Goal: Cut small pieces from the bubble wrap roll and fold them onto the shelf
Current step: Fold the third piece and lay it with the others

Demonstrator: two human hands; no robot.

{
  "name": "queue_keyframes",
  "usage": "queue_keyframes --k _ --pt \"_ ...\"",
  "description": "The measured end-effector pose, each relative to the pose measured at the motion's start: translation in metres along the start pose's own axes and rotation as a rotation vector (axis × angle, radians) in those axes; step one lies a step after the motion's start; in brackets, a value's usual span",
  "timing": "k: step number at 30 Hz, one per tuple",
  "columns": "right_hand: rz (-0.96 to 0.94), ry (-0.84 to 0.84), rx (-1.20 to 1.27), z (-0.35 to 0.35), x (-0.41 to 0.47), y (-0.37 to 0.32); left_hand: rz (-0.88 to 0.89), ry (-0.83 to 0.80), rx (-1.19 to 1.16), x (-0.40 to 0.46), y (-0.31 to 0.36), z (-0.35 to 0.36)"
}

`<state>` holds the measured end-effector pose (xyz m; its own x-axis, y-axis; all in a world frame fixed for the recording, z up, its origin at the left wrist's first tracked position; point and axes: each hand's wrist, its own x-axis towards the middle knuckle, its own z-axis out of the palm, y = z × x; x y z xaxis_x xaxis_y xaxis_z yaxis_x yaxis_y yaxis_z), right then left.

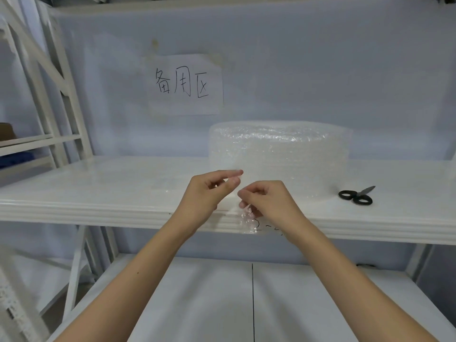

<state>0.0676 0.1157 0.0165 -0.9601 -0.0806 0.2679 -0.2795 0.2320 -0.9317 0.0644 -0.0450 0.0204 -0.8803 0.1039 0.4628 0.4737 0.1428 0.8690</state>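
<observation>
head view: i take the bubble wrap roll (278,154) as my landmark; it stands on end on the white shelf (98,193), its round axis upright, back from the front lip. both of my hands are just in front of the roll, toward me, at the shelf's front edge. my left hand (209,191) pinches the top corner of a small piece of bubble wrap (248,218) between thumb and forefinger, just at the roll's lower left face. my right hand (269,201), directly in front of the roll's middle, has its fingers curled on the same piece lower down. the piece hangs with its long side running down, over the shelf's lip and below it; i cannot tell whether it touches the roll. the scissors (356,196) lie flat on the shelf to the right of the roll's base, blades pointing away to the right, nearer my right hand. i judge the fold comes next, and it turns on bringing the dangling lower end up to the pinched top, then setting the piece on the bare shelf left of the roll
</observation>
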Motion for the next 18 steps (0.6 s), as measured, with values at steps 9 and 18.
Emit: queue_keyframes --k 9,18 --pt "0.056 -0.002 0.372 0.018 0.021 0.005 0.065 -0.035 0.218 -0.005 -0.014 -0.013" --pt "0.074 -0.021 0.615 0.023 0.028 0.003 0.041 -0.064 0.190 -0.007 -0.021 -0.018"
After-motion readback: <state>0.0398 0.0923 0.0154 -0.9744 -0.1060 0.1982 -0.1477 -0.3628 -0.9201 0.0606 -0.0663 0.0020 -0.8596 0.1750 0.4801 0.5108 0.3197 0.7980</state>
